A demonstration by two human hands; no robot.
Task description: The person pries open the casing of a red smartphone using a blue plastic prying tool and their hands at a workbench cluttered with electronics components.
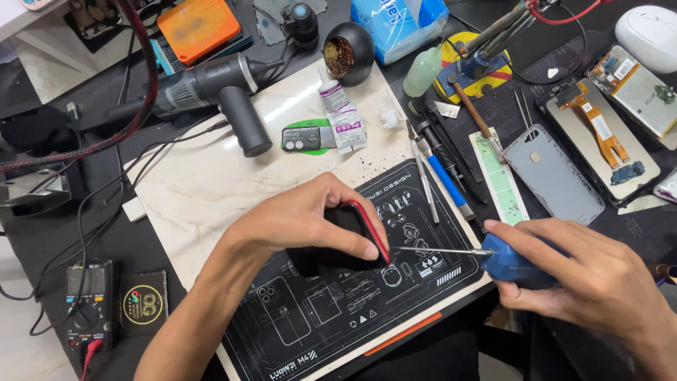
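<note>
I am clamping my left hand (310, 219) over a black phone (338, 243) with a red rim, thumb pressing along its edge, holding it tilted above the black mat (338, 317) near the front edge of the desk. My right hand (592, 275) is closing its grip around the blue handle of a screwdriver (493, 259), and the thin metal shaft is reaching left so that its tip is touching the phone's edge just beside my thumb. I judge the phone light, stiff and slick, with fragile glass, so I am holding it by the rim rather than the faces. Past the mat, a white slab (204, 176) is carrying a grey blower (218, 88) and a tube (342, 116). Toward the right edge, a grey back cover (553, 176) and an opened screen (606, 141) are lying. A multimeter (88, 303) is sitting at the front left corner.
</note>
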